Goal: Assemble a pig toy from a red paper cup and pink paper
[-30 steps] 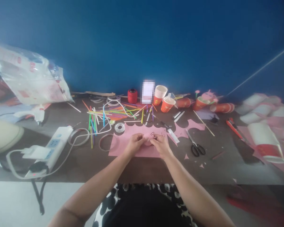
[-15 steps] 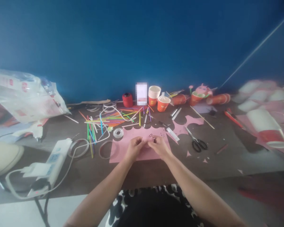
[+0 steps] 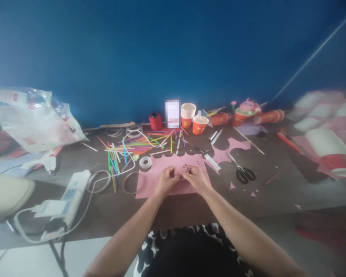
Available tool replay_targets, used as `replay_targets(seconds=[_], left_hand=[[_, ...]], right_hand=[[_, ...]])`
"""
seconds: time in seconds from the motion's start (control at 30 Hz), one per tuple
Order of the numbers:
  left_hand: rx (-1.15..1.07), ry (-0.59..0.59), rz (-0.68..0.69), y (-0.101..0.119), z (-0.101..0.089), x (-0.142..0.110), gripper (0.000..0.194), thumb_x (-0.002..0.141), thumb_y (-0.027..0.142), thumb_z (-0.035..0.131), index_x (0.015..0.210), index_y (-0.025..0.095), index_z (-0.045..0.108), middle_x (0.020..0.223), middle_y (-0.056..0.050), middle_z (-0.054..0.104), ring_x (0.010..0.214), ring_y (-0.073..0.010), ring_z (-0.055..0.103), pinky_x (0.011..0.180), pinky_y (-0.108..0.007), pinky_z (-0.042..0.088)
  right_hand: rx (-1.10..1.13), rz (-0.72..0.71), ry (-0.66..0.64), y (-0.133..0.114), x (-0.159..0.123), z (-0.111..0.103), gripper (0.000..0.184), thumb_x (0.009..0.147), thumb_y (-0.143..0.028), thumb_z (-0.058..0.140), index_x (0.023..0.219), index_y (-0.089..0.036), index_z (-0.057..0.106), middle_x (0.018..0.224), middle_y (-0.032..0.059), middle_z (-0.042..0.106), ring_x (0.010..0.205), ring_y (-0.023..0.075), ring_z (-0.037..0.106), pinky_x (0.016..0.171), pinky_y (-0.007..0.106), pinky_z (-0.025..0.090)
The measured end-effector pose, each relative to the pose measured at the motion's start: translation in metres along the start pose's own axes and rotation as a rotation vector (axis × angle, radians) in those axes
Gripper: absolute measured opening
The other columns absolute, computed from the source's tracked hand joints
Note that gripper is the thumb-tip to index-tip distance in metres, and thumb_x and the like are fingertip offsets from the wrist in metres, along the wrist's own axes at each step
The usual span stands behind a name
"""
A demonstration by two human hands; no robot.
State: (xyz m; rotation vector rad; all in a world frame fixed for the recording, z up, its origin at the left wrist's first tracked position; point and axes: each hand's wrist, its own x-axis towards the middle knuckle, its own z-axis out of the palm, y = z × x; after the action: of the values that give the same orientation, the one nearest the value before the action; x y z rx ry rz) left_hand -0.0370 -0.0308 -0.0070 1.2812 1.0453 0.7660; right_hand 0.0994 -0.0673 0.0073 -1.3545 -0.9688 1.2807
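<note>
Head view shows two hands over one pink sheet [image 3: 158, 169] on the tabletop [image 3: 184, 209]: the left hand [image 3: 167, 181] and the right hand [image 3: 198, 180], fingertips close together, pinch one small pink piece [image 3: 180, 170] between them over the sheet's middle, its outline hard to make out. One pair of scissors [image 3: 240, 168] lies to the right, one white tape roll [image 3: 141, 163] and two larger rings [image 3: 88, 181] to the left. Behind stand one red spool [image 3: 155, 123], one cup stack [image 3: 187, 115] and one separate cup [image 3: 199, 128] beside it.
</note>
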Motion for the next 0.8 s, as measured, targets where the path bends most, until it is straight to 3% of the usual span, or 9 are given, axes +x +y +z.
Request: replay_targets(seconds=[0.33,0.43,0.63,0.8], left_hand=[[-0.014,-0.032,-0.028,-0.0031,-0.0011,0.0008,0.017,0.069,0.027,0.061,0.063,0.014,0.053,0.049,0.005,0.05,0.041,-0.0053,0.039,0.042,-0.018,0.03],[-0.024,-0.026,-0.021,-0.0048,-0.0012,0.0013,0.017,0.069,0.028,0.06,0.063,0.014,0.052,0.051,0.005,0.05,0.042,-0.0056,0.04,0.043,-0.018,0.031],[0.003,-0.008,0.006,-0.0056,-0.0011,0.0026,0.014,0.066,0.024,0.061,0.06,0.013,0.053,0.051,0.005,0.05,0.045,-0.0051,0.038,0.045,-0.017,0.027],[-0.015,-0.012,-0.002,-0.0028,-0.0006,0.0013,0.01,0.067,0.023,0.058,0.065,0.013,0.056,0.048,0.007,0.045,0.042,-0.0047,0.034,0.044,-0.018,0.026]], right_hand=[[0.031,0.006,-0.056,-0.0014,-0.0008,-0.0048,0.009,0.068,-0.02,0.054,0.064,-0.016,0.062,0.059,-0.0006,0.063,0.061,0.0146,0.058,0.061,0.026,0.045],[-0.005,-0.003,-0.056,0.0003,0.0013,-0.0055,0.011,0.069,-0.025,0.058,0.067,-0.015,0.063,0.061,-0.0001,0.062,0.059,0.0136,0.056,0.057,0.025,0.042],[-0.043,0.027,0.001,0.0014,0.0018,-0.0037,0.007,0.063,-0.016,0.054,0.06,-0.015,0.06,0.052,-0.0031,0.057,0.049,0.0094,0.046,0.048,0.022,0.033],[0.009,0.024,-0.023,-0.0001,0.0017,-0.0044,0.01,0.065,-0.017,0.053,0.062,-0.015,0.063,0.056,-0.0007,0.062,0.056,0.0123,0.054,0.055,0.024,0.04]])
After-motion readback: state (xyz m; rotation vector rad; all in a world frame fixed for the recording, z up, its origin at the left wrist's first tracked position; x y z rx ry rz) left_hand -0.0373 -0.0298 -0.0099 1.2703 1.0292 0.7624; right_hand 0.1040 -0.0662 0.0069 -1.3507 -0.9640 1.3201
